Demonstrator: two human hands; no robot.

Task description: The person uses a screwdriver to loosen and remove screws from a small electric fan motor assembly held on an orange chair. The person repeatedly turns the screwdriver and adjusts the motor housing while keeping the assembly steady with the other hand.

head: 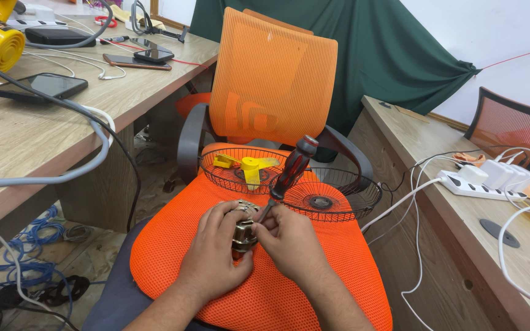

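Left hand (216,248) fingers wrapped around small metal motor block (244,232), held over orange mesh chair seat (314,270). Right hand (286,239) fingers pinched red-black-handled screwdriver (289,171), tip on motor. Black wire fan grilles (338,196) lay just behind.

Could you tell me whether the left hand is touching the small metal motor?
Touching. The head view shows the left hand wrapped around the small metal motor, fingers curled over its top.

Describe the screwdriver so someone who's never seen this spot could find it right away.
Start at the orange mesh office chair; on its seat lie two black wire fan guards. In front of them, the right hand holds the screwdriver, tip down at a small metal motor. Only it has a red-and-black handle.
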